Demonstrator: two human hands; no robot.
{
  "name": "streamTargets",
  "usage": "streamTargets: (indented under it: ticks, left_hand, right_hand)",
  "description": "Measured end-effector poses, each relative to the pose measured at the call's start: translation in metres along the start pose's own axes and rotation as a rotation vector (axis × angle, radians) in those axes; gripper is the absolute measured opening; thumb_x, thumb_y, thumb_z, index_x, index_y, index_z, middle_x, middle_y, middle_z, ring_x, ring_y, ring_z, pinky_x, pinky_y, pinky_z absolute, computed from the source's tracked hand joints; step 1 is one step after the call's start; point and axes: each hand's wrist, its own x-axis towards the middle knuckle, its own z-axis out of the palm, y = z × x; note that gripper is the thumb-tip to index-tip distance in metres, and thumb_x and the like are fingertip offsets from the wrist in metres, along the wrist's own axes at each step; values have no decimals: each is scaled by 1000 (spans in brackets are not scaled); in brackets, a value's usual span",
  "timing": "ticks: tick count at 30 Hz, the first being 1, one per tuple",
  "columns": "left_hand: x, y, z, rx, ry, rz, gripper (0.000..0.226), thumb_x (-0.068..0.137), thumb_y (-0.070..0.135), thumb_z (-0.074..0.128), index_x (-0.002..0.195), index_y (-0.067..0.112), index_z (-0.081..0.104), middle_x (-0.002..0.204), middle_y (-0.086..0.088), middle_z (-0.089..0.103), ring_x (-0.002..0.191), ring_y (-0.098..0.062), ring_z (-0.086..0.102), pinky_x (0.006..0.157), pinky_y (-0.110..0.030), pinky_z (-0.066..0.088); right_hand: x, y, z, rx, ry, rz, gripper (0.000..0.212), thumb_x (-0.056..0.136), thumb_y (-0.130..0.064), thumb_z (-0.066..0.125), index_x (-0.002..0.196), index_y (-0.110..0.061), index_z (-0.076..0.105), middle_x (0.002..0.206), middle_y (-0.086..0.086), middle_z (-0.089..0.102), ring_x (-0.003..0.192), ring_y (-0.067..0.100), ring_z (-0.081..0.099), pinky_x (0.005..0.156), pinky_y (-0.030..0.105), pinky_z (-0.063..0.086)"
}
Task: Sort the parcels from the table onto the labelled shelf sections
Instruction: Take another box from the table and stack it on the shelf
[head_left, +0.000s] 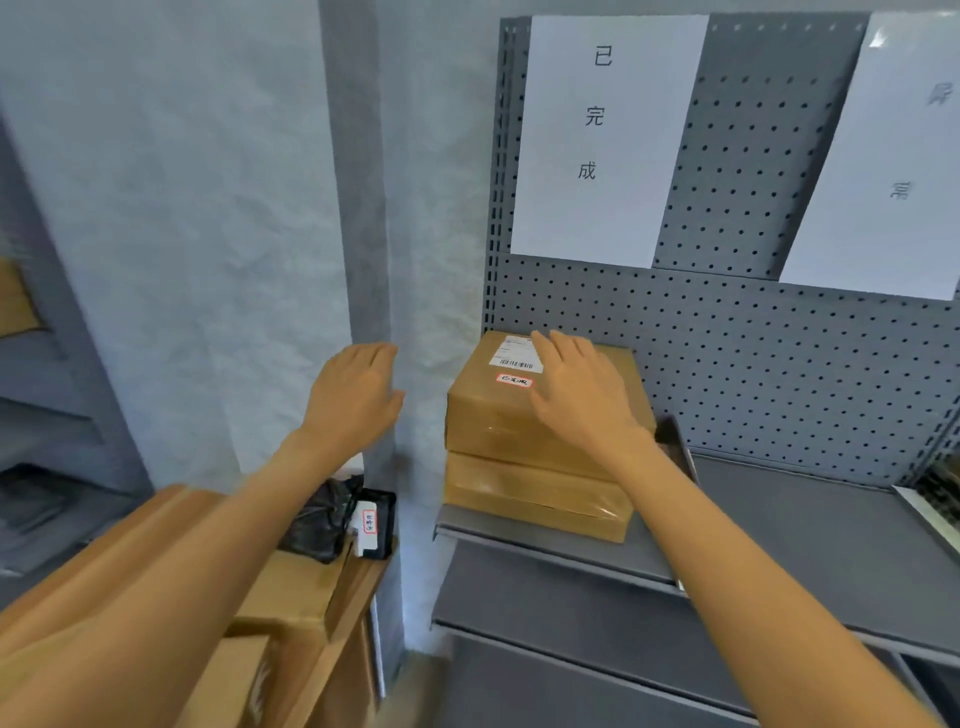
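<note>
Right hand (576, 395) flat over taped brown parcel (514, 415), white label up.

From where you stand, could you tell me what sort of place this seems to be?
Probably a parcel sorting or storage room: grey pegboard shelving, paper section signs taped to it, and two taped cardboard parcels bearing shipping labels, stacked on the shelf.
</note>
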Motion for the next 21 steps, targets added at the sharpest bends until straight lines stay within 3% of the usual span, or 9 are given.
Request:
streamTargets:
  ticks: [8,21]
  left_hand:
    - [-66,-72,-32,219,-46,-141,59,94,28,55,144,4,36,146,-14,42,134,-31,37,110,-39,25]
    - [-250,-196,-88,348,-150,-491,52,93,25,53,141,7,42,142,-11,46,130,-30,41,106,-38,34]
  right_hand:
    - [3,-90,8,29,-10,-219,62,94,-33,52,148,-12,29,145,7,41,133,26,37,104,36,33]
    - [-34,-278,43,176,-165,-504,66,95,-32,53,151,-15,23,157,9,25,140,27,28,108,37,30]
